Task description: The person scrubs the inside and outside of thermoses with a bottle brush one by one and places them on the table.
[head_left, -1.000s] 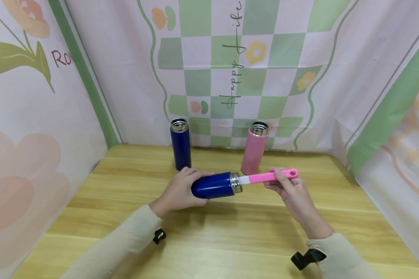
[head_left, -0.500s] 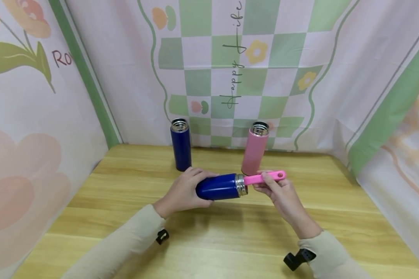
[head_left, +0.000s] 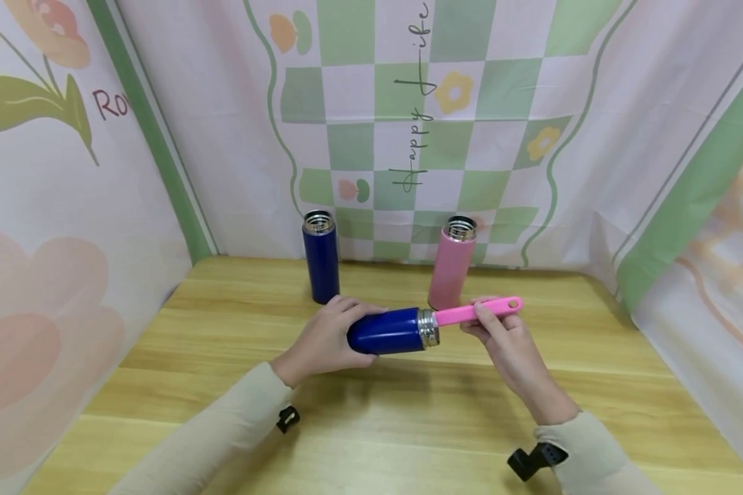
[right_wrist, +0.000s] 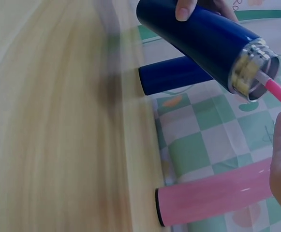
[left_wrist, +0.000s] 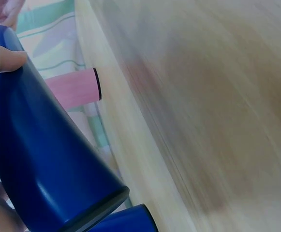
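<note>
My left hand grips the lower end of a dark blue thermos bottle, which lies nearly level above the table. Its steel neck faces right and has no lid on it. From this mouth sticks the pink handle of a bottle brush, with a bit of white shaft showing at the rim in the right wrist view. The brush's head is hidden inside the bottle. Thumb and fingers of my right hand pinch the handle near its holed end.
Behind the hands, a second dark blue bottle and a pink bottle stand upright and lidless on the wooden table. A patterned curtain hangs along the back and sides.
The brush handle went deeper into the bottle, then came partly back out to the right with my right hand. The held bottle shifted slightly right early on.
</note>
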The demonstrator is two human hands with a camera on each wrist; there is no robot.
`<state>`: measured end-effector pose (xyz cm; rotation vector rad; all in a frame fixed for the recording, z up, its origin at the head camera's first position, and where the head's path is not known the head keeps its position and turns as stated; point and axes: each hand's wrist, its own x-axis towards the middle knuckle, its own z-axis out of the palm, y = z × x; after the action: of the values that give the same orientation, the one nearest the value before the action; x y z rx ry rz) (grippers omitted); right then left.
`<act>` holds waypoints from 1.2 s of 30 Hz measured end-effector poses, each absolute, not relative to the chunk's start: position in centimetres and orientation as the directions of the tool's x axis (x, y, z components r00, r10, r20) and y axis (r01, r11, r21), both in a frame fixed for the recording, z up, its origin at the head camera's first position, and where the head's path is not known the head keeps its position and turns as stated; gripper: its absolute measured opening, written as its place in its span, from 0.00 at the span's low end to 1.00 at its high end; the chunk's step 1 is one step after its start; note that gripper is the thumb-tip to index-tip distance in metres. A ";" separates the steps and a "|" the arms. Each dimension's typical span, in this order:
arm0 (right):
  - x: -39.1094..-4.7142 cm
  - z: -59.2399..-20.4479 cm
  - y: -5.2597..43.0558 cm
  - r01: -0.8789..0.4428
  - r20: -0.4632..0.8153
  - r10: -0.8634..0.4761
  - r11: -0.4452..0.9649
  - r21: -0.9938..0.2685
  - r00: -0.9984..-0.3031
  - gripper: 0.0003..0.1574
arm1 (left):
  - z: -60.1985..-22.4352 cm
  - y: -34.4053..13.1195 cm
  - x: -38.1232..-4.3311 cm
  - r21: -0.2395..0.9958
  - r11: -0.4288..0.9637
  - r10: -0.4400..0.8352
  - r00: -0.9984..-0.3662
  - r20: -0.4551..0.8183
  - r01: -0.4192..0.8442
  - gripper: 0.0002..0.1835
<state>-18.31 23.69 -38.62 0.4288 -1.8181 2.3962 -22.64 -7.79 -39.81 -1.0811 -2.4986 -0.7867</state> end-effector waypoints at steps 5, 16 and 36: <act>-18.4 -38.5 24.7 -0.292 0.331 -0.068 -0.329 -0.898 -0.941 0.10 | -40.0 -8.3 -22.8 0.353 0.591 0.553 -0.683 0.476 0.725 0.40; -18.2 -38.0 26.1 -0.354 0.394 -0.060 -0.332 -0.875 -0.917 0.13 | -40.2 -8.9 -23.0 0.357 0.603 0.545 -0.695 0.469 0.713 0.42; -17.8 -37.0 29.5 -0.357 0.379 -0.004 -0.326 -0.875 -0.926 0.14 | -40.2 -10.0 -23.2 0.298 0.641 0.557 -0.696 0.453 0.707 0.41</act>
<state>-17.81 29.54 -37.04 0.4648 -1.6738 2.3471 -23.24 -9.98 -40.20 -1.0121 -2.5433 -0.6618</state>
